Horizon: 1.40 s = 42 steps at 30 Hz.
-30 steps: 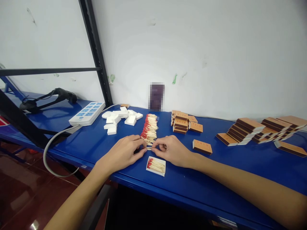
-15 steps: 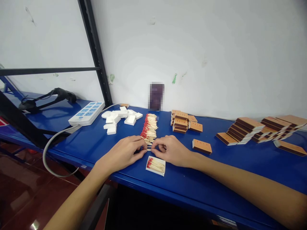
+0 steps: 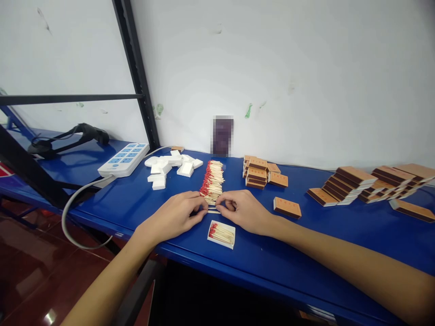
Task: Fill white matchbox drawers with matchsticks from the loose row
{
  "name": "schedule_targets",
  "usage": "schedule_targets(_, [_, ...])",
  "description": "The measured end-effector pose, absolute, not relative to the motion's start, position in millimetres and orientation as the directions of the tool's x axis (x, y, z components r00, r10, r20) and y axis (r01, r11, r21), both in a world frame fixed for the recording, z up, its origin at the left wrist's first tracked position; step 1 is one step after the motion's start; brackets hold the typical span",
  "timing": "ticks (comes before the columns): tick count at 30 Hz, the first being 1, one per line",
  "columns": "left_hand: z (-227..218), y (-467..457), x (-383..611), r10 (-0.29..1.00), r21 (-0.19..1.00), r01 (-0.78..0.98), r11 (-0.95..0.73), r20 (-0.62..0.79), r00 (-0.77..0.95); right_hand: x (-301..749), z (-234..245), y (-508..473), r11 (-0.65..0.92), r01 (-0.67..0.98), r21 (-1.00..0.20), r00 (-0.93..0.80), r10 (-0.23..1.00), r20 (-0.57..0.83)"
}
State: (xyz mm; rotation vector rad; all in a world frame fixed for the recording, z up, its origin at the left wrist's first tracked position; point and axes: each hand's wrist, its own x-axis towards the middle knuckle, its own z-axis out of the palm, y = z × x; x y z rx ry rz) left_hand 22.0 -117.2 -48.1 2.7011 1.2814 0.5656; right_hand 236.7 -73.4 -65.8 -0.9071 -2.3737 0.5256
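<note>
My left hand [image 3: 180, 213] rests on the blue tabletop with thumb and fingers pinched at the left end of a few loose matchsticks [image 3: 213, 211]. From the other side, my right hand [image 3: 243, 209] pinches at their right end. The fingers cover both ends, so how many sticks they hold is hard to see. Just beyond my fingertips lies a long pile of red-headed matches [image 3: 214, 179], heads to the left. Close in front of my hands sits an open white matchbox tray [image 3: 232, 245], partly filled with matches [image 3: 220, 232].
Several white trays [image 3: 186, 169] lie left of the pile, near a white power strip [image 3: 127, 160]. Brown matchboxes [image 3: 257, 174] are stacked on the right, with one single matchbox [image 3: 287, 207] nearer my right forearm. More matchbox stacks [image 3: 353, 181] stand farther right. A black shelf post [image 3: 136, 68] rises at left.
Both hands stay nearly in place, fingertips at the matchsticks. My right fingertips have shifted very slightly, and more of the sticks shows between the hands. The view has moved a little.
</note>
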Motion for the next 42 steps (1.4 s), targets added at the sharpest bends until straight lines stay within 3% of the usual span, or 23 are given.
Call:
schedule_targets(12, [-42.9,-121.2,20.5,0.801,0.316,0.737,-0.597,0.275,0.531,236.9,-65.1,-73.8,0.687,0.503,-0.524,-0.623,0.709,0.332])
schedule_targets(30, [-47.1,-121.2,21.0,0.781,0.22,0.756,-0.616,0.293,0.551,236.9,-68.0,-72.6,0.683,0.478,-0.552,-0.628,0.705,0.329])
schedule_targets(42, [-46.7,-119.8,21.6,0.784,0.223,0.756,-0.615,0.275,0.556,236.9,-67.4,-71.9,0.67,0.499,-0.549,-0.63,0.716,0.301])
